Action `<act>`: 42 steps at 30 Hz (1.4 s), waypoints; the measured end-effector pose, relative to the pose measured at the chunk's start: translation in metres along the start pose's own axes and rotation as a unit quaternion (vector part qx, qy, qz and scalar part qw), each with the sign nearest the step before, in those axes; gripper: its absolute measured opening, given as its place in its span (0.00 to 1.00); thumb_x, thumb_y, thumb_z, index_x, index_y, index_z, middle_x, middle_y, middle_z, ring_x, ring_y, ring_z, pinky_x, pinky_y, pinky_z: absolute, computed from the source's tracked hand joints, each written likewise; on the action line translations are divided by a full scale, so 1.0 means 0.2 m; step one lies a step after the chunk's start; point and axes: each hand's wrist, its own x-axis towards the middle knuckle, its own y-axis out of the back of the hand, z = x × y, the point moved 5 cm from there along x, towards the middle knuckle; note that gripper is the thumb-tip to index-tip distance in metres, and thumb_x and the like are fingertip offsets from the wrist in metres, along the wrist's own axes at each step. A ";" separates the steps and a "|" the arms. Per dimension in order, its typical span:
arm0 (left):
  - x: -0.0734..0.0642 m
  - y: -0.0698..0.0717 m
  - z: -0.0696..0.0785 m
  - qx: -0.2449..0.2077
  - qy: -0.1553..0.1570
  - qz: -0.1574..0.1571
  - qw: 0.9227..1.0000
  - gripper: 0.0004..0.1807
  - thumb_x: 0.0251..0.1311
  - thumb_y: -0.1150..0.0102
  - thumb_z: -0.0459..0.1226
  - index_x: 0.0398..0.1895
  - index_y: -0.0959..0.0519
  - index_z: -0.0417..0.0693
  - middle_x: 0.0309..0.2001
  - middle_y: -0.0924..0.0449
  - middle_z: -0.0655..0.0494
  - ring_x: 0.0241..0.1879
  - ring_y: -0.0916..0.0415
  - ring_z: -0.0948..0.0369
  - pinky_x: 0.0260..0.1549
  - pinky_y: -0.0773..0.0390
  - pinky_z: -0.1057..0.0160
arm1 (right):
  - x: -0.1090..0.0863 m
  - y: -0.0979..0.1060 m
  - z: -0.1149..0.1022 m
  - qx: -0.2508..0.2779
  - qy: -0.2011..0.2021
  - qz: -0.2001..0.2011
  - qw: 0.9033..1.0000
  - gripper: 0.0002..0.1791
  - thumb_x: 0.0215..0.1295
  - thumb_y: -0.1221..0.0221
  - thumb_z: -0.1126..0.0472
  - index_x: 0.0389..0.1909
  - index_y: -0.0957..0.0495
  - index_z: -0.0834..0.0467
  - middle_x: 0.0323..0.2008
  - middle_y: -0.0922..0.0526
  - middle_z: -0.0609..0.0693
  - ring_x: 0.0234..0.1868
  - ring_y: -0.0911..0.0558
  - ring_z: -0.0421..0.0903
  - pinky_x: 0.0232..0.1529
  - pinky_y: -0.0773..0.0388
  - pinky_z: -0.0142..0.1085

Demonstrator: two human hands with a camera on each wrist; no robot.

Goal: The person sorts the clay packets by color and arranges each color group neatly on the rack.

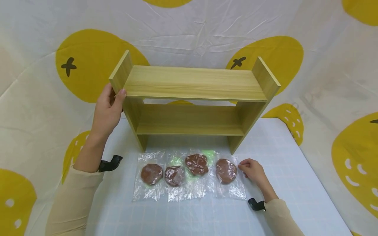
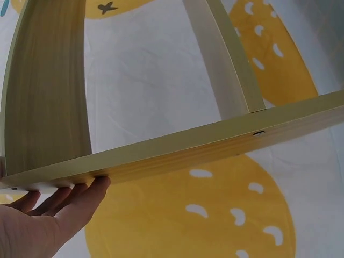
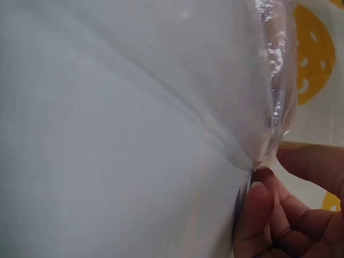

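A light wooden two-tier shelf point(image 1: 195, 83) stands on the table. At its upper left side panel is my left hand point(image 1: 107, 109), gripping with the thumb on the front edge; the left wrist view shows the fingertips point(image 2: 99, 185) against the panel's outer face. In front of the shelf lie several clear plastic bags, each holding a flat round brown piece point(image 1: 152, 173). My right hand point(image 1: 254, 172) pinches the edge of the rightmost plastic bag point(image 1: 231, 191) between thumb and finger. Close up, the bag point(image 3: 277, 70) looks glossy and creased beside those fingers.
A pale checked cloth point(image 1: 177, 219) covers the table. White fabric with large yellow shapes point(image 1: 85, 65) hangs behind and at both sides. Two bags in the middle lie close together, with green print showing point(image 1: 209, 157). Each wrist wears a black mount point(image 1: 110, 164).
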 end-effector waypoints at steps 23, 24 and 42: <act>0.00 0.01 0.00 -0.010 0.009 0.007 1.000 0.25 0.76 0.51 0.44 0.74 0.35 0.55 0.63 0.30 0.47 0.57 0.29 0.51 0.49 0.18 0.58 | -0.04 0.00 -0.06 0.124 -0.021 -0.028 0.992 0.16 0.77 0.47 0.58 0.48 0.29 0.71 0.29 0.21 0.52 0.27 0.22 0.44 0.28 0.20 0.35; 0.00 0.01 0.00 -0.009 0.010 0.006 1.000 0.25 0.76 0.51 0.44 0.74 0.35 0.56 0.63 0.30 0.47 0.57 0.29 0.51 0.50 0.18 0.57 | -0.04 -0.01 -0.06 0.141 -0.029 -0.035 0.989 0.16 0.77 0.48 0.58 0.49 0.29 0.70 0.29 0.22 0.52 0.26 0.23 0.44 0.28 0.20 0.34; 0.00 0.00 0.00 -0.016 0.010 0.006 1.000 0.26 0.75 0.50 0.44 0.74 0.35 0.56 0.63 0.30 0.47 0.57 0.29 0.50 0.51 0.19 0.57 | -0.10 -0.08 -0.02 0.295 -0.012 -0.179 0.938 0.32 0.71 0.41 0.65 0.66 0.42 0.81 0.49 0.19 0.59 0.46 0.18 0.45 0.46 0.17 0.37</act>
